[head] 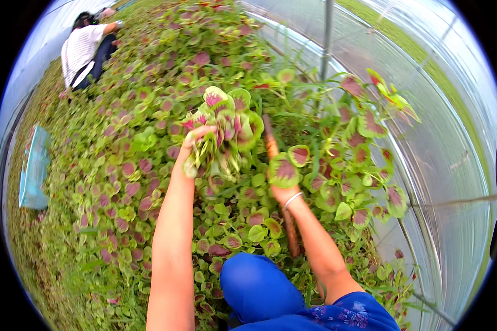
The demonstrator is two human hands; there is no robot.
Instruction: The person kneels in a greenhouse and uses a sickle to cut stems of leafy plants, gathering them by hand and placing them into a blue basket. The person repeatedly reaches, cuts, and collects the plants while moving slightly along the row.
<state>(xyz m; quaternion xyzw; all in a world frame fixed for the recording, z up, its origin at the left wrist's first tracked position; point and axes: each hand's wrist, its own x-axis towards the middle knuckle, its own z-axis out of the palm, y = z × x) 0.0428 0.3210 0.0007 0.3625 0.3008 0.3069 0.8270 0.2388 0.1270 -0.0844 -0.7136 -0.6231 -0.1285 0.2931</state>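
My left hand [196,138] is closed around a bunch of picked amaranth stems and leaves [227,132], green with red-purple centres, raised above the bed. My right hand [283,188] is to the right and lower, among the growing amaranth plants [128,173], with a thin band at its wrist. A large two-coloured leaf [284,170] covers its fingers, so its grip cannot be made out. A brown rod-like thing [290,233] shows below that hand, and a similar dark and orange piece [269,136] above it; whether they are one object is unclear.
A light-blue plastic crate [35,167] stands at the far left. Another person [83,47] crouches among the plants at the upper left. Taller stems, a metal post [326,41] and the clear plastic greenhouse wall [447,157] border the right side. My blue-clad knee [256,285] is below.
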